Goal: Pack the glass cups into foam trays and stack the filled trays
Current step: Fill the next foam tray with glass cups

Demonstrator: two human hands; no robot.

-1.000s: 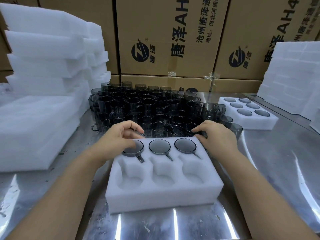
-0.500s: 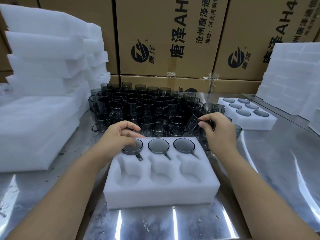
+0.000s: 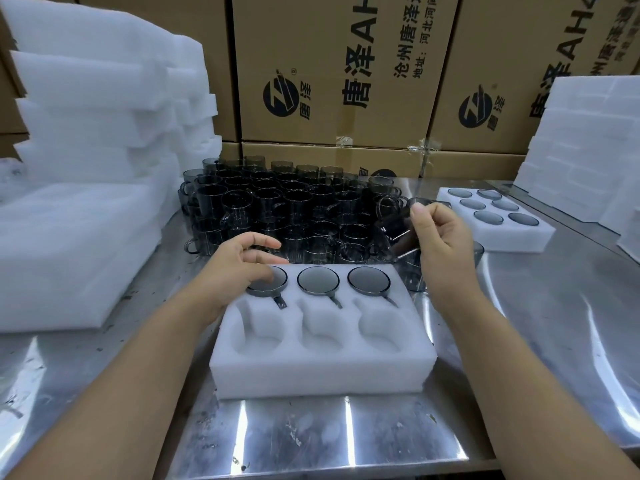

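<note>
**A:** Where is the cup being packed?

**B:** A smoky glass cup [image 3: 398, 233] is lifted off the bench, tilted on its side, above the right edge of the cluster of loose cups [image 3: 284, 209]. The right hand [image 3: 440, 244] has its grip pinched on it, thumb and fingertips closed around the glass.

**A:** And the tray in front?

**B:** The near foam tray [image 3: 322, 372] has six pockets. The far row of three is filled: each cup sits mouth down with its round base [image 3: 318, 279] showing and a handle poking toward the person. The near row of three pockets holds nothing.

**A:** What is the other hand doing?

**B:** The left hand [image 3: 239, 268] hovers over the far left corner of that tray, above the leftmost seated cup. Its grip is spread, fingers loosely curled and holding nothing. I cannot tell whether it touches the cup beneath.

**A:** What lies further out?

**B:** The loose cups stand upright and packed together just behind the tray. To the right, well apart, a second foam tray [image 3: 498, 240] lies with all six pockets filled. Stacks of white foam [image 3: 86, 150] rise on the left, more foam [image 3: 588, 150] on the far right. All rest on the shiny metal bench [image 3: 554, 341], with printed cardboard boxes [image 3: 346, 64] behind.
</note>
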